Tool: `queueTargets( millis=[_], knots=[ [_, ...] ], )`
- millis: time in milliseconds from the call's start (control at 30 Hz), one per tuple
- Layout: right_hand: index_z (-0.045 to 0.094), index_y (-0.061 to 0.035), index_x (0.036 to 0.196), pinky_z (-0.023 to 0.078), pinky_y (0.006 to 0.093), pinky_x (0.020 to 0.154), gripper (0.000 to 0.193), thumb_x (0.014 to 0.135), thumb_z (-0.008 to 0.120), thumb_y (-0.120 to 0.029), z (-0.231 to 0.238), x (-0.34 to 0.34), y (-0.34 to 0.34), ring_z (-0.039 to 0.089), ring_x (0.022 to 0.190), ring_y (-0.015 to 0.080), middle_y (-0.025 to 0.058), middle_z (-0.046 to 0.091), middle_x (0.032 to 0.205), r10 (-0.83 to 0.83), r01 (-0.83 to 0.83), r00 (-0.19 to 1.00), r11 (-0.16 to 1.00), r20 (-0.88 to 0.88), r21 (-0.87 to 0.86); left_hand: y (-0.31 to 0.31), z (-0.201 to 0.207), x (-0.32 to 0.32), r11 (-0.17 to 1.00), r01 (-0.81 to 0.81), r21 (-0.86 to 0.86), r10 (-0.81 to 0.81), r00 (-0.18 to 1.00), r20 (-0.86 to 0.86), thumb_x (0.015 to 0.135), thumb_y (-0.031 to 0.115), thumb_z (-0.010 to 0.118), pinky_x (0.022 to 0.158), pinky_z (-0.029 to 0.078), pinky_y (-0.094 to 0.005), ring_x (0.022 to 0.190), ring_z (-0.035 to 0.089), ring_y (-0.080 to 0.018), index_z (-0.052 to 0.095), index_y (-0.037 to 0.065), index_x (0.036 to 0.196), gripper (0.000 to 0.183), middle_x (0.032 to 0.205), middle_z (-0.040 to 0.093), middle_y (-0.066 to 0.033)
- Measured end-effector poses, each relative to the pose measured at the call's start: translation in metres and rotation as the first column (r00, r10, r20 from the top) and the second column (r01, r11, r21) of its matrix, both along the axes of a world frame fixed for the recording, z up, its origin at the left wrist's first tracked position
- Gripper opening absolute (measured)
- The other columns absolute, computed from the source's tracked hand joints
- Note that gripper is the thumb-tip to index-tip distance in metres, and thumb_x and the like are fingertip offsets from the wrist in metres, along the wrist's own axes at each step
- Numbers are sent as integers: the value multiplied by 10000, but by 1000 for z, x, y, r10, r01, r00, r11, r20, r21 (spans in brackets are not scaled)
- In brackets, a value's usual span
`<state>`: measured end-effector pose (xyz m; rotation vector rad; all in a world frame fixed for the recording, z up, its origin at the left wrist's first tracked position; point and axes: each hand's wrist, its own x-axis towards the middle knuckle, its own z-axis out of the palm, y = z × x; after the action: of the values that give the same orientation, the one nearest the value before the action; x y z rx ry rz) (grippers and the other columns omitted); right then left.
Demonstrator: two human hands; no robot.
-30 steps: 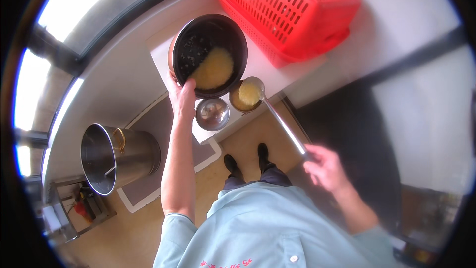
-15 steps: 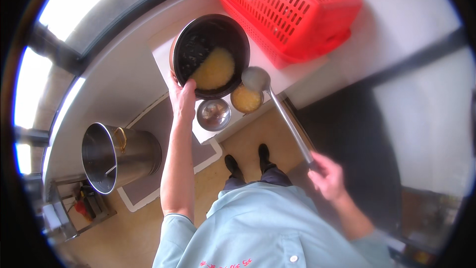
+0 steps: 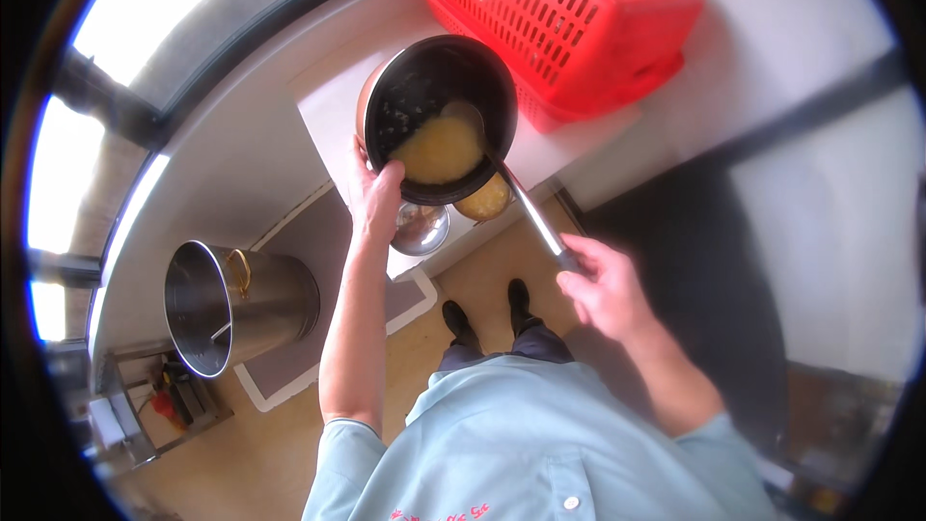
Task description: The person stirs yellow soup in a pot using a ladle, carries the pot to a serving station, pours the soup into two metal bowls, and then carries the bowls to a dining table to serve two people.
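Scooping appears to be the step in hand, the ladle dipping into a tilted cooking pot [image 3: 436, 79].
Over the white table [image 3: 330, 118], the pot leans toward the person, the left hand [image 3: 376, 191] clamped on its near-left rim; the right hand [image 3: 606, 282] wraps the handle of the long ladle [image 3: 532, 211], whose head meets yellow food [image 3: 436, 158]. The next move seems to call for a level lift. A yellow-filled bowl [image 3: 483, 216] sits by the table's near edge, a steel bowl [image 3: 422, 233] toward its near-left corner.
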<state>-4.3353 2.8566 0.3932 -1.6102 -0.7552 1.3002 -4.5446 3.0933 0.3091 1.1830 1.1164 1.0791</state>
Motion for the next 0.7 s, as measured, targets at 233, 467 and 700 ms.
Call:
queueTargets(
  millis=[233,467,700],
  knots=[
    [520,33,1273,364,246,359,369,913,554,-40,29,18,-16,505,429,143,120,612,766,-142,95,858,988,-493,-121,-5,3,4,1000,-23,-13,23,1000,5,734,43,536,861,447,-318,970,541,-196,456,32,1291,563,1069,562,-109],
    [562,4,1261,389,236,367,345,918,530,-15,37,31,-47,538,451,145,148,635,805,-153,121,793,988,-589,-93,0,9,0,999,-27,-45,30,997,67,752,34,528,738,480,-286,893,555,-172,426,25,1300,557,1045,553,-99],
    [555,5,1280,384,233,369,380,902,516,21,32,40,-77,544,460,143,155,639,807,-177,144,806,984,-565,-102,16,3,-15,997,-81,0,79,977,198,743,-9,520,630,462,-261,785,518,-135,444,32,1282,546,1002,538,-79]
  ],
)
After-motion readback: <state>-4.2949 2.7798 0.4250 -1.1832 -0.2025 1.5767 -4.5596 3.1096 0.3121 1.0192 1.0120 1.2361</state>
